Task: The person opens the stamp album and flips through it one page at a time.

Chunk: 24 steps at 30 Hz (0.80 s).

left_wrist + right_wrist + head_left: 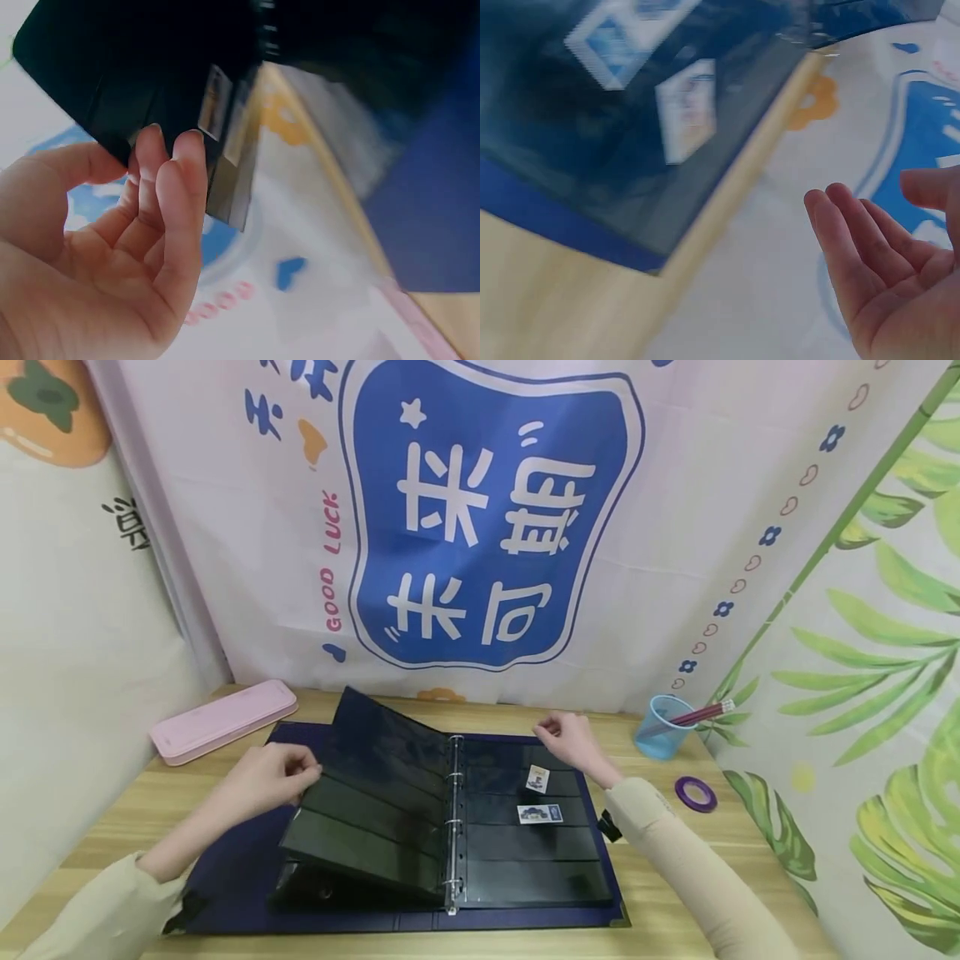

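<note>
A dark blue ring-bound stamp album lies spread on the table, its metal rings in the middle. My left hand pinches the outer edge of a black album page, which stands tilted up over the left cover. In the left wrist view the thumb and fingertips grip that page's edge. On the right-hand page are two stamps, a small upright one and a wider one. Above that page's far right corner hovers my right hand, holding nothing, fingers loosely bent.
A pink pencil case lies at the back left. At the back right stands a blue cup with pencils, and a purple tape roll lies in front of it. Black tweezers or a clip show beside the album's right edge.
</note>
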Each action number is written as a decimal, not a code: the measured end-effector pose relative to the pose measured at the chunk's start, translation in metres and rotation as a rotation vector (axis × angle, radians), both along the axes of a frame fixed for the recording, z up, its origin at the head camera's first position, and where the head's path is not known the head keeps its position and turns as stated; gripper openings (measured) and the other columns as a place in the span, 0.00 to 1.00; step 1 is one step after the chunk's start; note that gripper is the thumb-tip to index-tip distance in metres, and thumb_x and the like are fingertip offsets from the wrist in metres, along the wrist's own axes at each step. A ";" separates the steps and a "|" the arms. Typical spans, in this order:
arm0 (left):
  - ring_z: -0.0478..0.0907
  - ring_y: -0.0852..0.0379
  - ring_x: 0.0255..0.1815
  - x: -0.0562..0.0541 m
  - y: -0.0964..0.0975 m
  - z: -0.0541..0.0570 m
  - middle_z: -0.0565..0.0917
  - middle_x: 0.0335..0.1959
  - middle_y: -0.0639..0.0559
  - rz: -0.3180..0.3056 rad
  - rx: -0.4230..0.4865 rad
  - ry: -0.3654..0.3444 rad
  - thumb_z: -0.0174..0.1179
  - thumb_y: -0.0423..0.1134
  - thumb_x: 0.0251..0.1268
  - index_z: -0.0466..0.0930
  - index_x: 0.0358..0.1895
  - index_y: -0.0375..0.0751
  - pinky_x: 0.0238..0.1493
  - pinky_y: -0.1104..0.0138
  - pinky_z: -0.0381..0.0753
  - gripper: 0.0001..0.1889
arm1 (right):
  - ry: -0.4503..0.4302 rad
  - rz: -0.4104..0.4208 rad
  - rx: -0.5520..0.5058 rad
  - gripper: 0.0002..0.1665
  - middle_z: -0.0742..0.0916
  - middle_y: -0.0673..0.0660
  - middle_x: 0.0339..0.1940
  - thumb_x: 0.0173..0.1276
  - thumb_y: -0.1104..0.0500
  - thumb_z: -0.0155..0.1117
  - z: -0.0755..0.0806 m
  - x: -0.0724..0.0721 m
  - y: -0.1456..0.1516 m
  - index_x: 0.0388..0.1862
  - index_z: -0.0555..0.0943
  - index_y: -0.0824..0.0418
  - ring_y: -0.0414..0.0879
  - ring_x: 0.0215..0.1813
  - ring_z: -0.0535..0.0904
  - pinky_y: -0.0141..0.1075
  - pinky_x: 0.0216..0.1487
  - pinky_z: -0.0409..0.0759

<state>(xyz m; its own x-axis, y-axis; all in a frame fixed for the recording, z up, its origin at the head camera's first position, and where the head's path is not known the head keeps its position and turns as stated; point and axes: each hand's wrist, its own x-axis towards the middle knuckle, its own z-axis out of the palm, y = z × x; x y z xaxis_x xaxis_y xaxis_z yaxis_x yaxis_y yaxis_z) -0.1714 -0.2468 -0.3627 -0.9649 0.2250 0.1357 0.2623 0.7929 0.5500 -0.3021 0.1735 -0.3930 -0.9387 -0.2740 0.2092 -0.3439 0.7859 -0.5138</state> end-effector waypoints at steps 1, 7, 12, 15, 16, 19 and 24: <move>0.74 0.64 0.17 0.000 -0.005 -0.006 0.78 0.15 0.59 0.003 -0.021 -0.014 0.58 0.40 0.70 0.81 0.27 0.45 0.22 0.71 0.70 0.11 | -0.006 -0.006 -0.001 0.16 0.91 0.64 0.41 0.73 0.55 0.61 -0.006 0.001 0.004 0.45 0.85 0.67 0.55 0.43 0.88 0.46 0.46 0.85; 0.72 0.64 0.16 0.000 -0.025 -0.041 0.77 0.14 0.58 0.011 -0.111 -0.090 0.59 0.43 0.71 0.77 0.22 0.47 0.20 0.71 0.67 0.15 | 0.009 -0.023 0.026 0.13 0.90 0.63 0.38 0.71 0.57 0.63 -0.035 0.002 0.023 0.43 0.85 0.68 0.52 0.38 0.87 0.45 0.41 0.85; 0.74 0.63 0.14 -0.003 -0.035 -0.067 0.78 0.15 0.57 -0.022 -0.079 -0.137 0.58 0.41 0.71 0.76 0.22 0.44 0.18 0.71 0.71 0.16 | 0.047 0.036 0.079 0.14 0.90 0.63 0.39 0.70 0.58 0.64 -0.054 -0.002 0.032 0.46 0.83 0.70 0.52 0.40 0.87 0.45 0.43 0.85; 0.73 0.65 0.13 -0.004 -0.039 -0.079 0.78 0.14 0.58 -0.067 -0.076 -0.127 0.59 0.42 0.71 0.76 0.22 0.44 0.17 0.72 0.71 0.16 | 0.036 0.083 0.125 0.18 0.89 0.64 0.45 0.71 0.57 0.63 -0.063 -0.002 0.036 0.51 0.82 0.70 0.55 0.45 0.86 0.48 0.48 0.84; 0.72 0.67 0.13 -0.004 -0.040 -0.083 0.77 0.14 0.59 -0.087 -0.077 -0.115 0.59 0.43 0.71 0.76 0.22 0.45 0.17 0.72 0.71 0.16 | 0.030 0.100 0.142 0.19 0.88 0.65 0.47 0.72 0.56 0.63 -0.065 -0.002 0.037 0.53 0.81 0.70 0.56 0.48 0.85 0.49 0.50 0.83; 0.68 0.70 0.13 -0.003 -0.041 -0.092 0.75 0.13 0.61 -0.113 -0.096 -0.075 0.61 0.45 0.69 0.75 0.21 0.47 0.17 0.74 0.68 0.16 | 0.017 0.144 0.184 0.24 0.85 0.67 0.54 0.73 0.54 0.62 -0.073 -0.003 0.042 0.59 0.78 0.71 0.60 0.57 0.82 0.52 0.57 0.80; 0.59 0.71 0.12 -0.004 -0.038 -0.099 0.66 0.12 0.64 -0.058 -0.166 0.020 0.66 0.49 0.64 0.71 0.18 0.52 0.18 0.75 0.61 0.18 | -0.055 0.151 0.222 0.38 0.75 0.69 0.70 0.71 0.44 0.63 -0.080 -0.004 0.050 0.68 0.71 0.69 0.64 0.72 0.70 0.57 0.70 0.70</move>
<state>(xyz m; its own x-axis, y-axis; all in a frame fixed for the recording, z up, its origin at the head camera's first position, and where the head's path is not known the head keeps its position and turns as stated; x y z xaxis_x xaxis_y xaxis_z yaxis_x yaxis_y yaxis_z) -0.1752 -0.2845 -0.4618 -0.9470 0.3013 0.1115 0.3201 0.8555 0.4070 -0.3062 0.2235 -0.4733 -0.8920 -0.4453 0.0777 -0.4421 0.8234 -0.3558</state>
